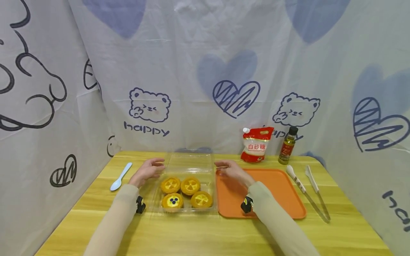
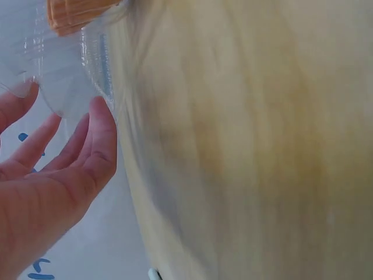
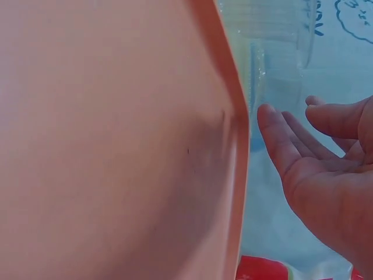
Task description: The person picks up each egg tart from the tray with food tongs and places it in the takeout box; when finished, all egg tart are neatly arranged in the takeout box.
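Observation:
A clear plastic container [image 1: 209,177] with a raised lid [image 1: 189,160] stands in the middle of the table and holds several egg tarts [image 1: 190,186]. One tart [image 1: 173,201] is topped with dark berries. My left hand [image 1: 148,171] is at the container's left side. Its fingers [image 2: 102,131] are loosely bent, with tips at the clear plastic; whether they touch is hard to tell. On the opposite side, my right hand [image 1: 233,170] hovers over the left back corner of an orange tray [image 1: 266,192]. Its fingers [image 3: 280,140] are extended toward the container and grip nothing.
A light blue spoon [image 1: 121,176] lies on the left of the table [image 1: 179,234]. Tongs [image 1: 312,195] rest right of the tray. Behind the tray stand a red and white sugar bag [image 1: 255,145] and an oil bottle [image 1: 287,146]. A printed curtain [image 1: 189,117] hangs behind.

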Demonstrator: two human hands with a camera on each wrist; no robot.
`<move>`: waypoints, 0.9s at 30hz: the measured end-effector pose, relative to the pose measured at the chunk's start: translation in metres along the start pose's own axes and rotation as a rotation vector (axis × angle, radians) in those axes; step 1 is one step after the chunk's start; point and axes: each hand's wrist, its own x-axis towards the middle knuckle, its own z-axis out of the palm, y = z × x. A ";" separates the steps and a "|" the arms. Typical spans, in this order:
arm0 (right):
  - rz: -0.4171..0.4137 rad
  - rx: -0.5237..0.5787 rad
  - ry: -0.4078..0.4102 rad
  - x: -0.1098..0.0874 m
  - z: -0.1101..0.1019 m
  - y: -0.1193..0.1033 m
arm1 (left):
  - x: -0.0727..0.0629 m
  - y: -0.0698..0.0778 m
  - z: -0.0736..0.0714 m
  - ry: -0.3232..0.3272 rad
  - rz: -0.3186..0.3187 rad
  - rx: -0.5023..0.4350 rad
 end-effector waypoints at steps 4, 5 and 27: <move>-0.008 -0.036 0.001 0.007 0.001 0.001 | 0.004 0.000 0.001 -0.011 0.004 -0.017; -0.012 -0.047 0.000 0.008 0.001 0.001 | 0.005 0.000 0.001 -0.009 0.008 -0.016; -0.019 -0.035 0.079 0.007 -0.003 -0.017 | 0.009 0.014 -0.003 0.193 0.121 0.056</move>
